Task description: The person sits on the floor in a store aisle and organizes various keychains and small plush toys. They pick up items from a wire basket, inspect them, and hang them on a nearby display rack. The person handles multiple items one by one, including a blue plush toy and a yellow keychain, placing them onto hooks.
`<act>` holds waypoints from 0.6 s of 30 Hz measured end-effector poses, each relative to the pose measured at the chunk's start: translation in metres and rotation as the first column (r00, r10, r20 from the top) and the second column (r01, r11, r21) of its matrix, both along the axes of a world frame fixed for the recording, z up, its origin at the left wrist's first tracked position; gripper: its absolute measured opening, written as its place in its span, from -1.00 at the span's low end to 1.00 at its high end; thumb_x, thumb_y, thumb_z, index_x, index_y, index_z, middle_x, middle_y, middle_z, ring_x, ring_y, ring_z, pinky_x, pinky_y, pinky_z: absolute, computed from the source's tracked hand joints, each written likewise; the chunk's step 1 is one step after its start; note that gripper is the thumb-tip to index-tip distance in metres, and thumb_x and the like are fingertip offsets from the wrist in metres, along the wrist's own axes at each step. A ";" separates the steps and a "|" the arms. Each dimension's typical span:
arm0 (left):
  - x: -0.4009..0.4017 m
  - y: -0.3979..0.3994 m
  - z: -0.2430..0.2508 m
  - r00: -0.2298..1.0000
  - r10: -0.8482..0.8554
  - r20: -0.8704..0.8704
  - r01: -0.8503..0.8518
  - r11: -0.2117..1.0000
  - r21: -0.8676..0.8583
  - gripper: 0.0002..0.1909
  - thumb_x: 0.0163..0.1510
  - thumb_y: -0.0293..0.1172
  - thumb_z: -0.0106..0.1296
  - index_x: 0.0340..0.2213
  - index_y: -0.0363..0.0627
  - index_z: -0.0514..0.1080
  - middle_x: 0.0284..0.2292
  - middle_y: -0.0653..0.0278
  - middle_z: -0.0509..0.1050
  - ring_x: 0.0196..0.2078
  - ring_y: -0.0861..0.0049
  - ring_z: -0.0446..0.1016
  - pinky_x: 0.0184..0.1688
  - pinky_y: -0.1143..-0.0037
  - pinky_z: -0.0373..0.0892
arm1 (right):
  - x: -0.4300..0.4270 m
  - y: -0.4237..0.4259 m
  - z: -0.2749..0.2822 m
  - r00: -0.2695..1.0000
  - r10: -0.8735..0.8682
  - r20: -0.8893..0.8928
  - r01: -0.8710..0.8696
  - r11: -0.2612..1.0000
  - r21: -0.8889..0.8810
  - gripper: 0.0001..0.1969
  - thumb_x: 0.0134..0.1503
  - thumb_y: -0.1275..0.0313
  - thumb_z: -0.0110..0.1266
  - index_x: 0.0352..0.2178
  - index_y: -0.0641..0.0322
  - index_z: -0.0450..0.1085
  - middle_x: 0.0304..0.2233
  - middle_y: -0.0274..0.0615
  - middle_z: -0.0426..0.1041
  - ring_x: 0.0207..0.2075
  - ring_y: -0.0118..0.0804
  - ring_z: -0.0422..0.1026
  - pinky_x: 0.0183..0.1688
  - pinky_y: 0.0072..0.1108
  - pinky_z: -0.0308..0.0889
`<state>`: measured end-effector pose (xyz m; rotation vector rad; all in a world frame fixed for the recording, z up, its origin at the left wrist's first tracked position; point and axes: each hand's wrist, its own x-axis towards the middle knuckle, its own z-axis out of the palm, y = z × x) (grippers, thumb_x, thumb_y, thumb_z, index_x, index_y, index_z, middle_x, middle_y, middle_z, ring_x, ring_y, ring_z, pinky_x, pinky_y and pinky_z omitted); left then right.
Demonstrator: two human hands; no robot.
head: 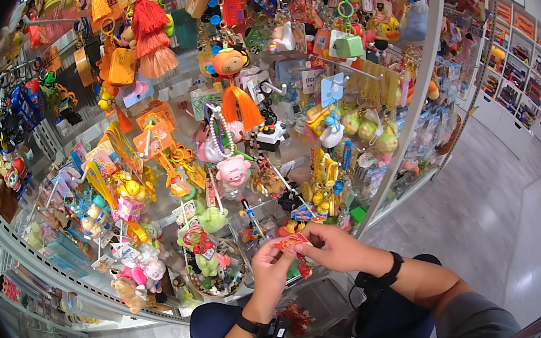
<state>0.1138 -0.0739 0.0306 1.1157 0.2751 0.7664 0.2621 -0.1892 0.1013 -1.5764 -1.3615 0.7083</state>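
Between both hands is a small red card (290,241) bearing writing, held by its two ends. My left hand (269,265) pinches its left end with thumb and fingers. At the right end, my right hand (333,247) grips it the same way. A small red pendant (304,267) dangles just below the card, close to the right thumb; how it is attached is hidden. Beneath the hands, between the knees, a clear plastic bin (323,309) holds a bunch of red trinkets (296,318). Straps with dark devices sit on both wrists.
A display rack full of hanging keychains rises in front, with a pink pig charm (233,170) and an orange tassel (240,107). Metal hooks stick out toward me. An oval basket (217,269) of small items stands left of my hands. A metal post (408,116) bounds the rack's right side.
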 end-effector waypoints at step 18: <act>0.003 0.020 -0.034 0.992 -0.008 -0.128 0.021 0.994 0.105 -0.63 0.17 -0.62 0.05 0.01 -0.13 0.35 -0.28 0.39 0.44 -0.23 0.69 0.42 -0.16 0.64 0.36 | 0.190 0.014 0.158 0.844 -0.266 -0.465 0.513 0.652 0.558 -0.78 0.38 0.37 -0.05 0.03 0.06 0.23 -0.46 -0.32 0.34 -0.52 -0.44 0.39 -0.43 -0.54 0.41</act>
